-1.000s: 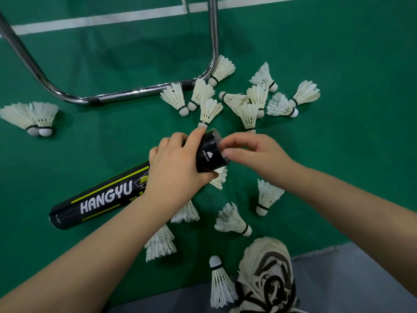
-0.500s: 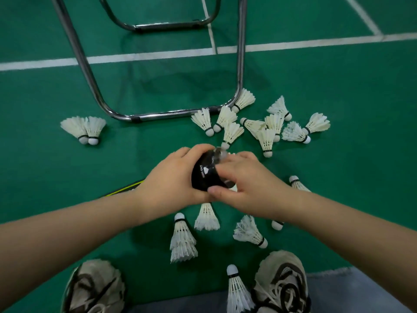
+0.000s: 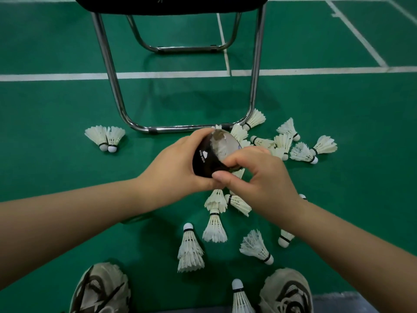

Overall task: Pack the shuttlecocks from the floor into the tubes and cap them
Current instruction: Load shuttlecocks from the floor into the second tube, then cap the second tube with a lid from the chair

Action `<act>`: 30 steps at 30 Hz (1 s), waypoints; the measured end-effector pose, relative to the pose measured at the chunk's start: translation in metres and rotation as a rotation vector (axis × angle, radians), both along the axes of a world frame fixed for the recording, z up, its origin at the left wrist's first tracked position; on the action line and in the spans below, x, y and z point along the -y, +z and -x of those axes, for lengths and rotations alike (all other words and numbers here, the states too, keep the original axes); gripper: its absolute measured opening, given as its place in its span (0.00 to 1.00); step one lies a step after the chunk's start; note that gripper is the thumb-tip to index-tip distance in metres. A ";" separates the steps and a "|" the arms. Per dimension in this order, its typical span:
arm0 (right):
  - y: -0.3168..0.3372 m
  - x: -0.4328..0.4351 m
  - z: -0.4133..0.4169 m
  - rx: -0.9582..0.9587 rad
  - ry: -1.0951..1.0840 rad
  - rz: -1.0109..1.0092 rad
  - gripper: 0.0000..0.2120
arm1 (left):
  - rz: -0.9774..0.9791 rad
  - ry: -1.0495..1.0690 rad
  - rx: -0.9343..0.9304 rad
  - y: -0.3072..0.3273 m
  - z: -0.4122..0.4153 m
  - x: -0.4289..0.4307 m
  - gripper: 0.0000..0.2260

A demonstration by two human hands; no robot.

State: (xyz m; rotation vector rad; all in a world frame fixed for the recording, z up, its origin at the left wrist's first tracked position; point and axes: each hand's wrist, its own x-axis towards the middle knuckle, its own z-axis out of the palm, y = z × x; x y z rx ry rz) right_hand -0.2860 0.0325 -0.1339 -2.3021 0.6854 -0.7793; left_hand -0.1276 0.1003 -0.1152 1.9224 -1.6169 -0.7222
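The left hand (image 3: pixel 173 168) wraps its curled fingers around the black shuttlecock tube (image 3: pixel 204 161), near its mouth and above the floor. The right hand (image 3: pixel 264 177) pinches the lower edge of the translucent cap (image 3: pixel 225 143) on that mouth, and white feathers show through the cap. Loose shuttlecocks (image 3: pixel 302 152) lie just beyond the right fingers, others (image 3: pixel 214 229) lie beneath both hands, and a pair (image 3: pixel 105 137) lies well left of the left fingers. A chrome chair frame (image 3: pixel 180 128) stands just past the fingertips.

Bare forearms (image 3: pixel 67 224); cream sneakers (image 3: pixel 286 290) with dark straps.
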 end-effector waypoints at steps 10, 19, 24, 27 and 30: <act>0.035 0.026 -0.031 0.127 0.167 0.291 0.09 | 0.022 0.079 -0.097 0.037 -0.028 0.005 0.32; 0.101 0.040 -0.089 -0.255 0.369 0.253 0.10 | 0.192 0.284 -0.286 0.045 -0.064 0.000 0.33; 0.122 0.039 -0.122 -0.289 0.338 0.250 0.08 | 0.274 0.374 -0.349 0.051 -0.083 0.009 0.32; 0.122 0.036 -0.141 -0.310 0.294 0.320 0.08 | 0.311 0.406 -0.350 0.051 -0.095 0.014 0.30; 0.116 0.035 -0.157 -0.291 0.276 0.378 0.09 | 0.320 0.449 -0.352 0.048 -0.104 0.017 0.31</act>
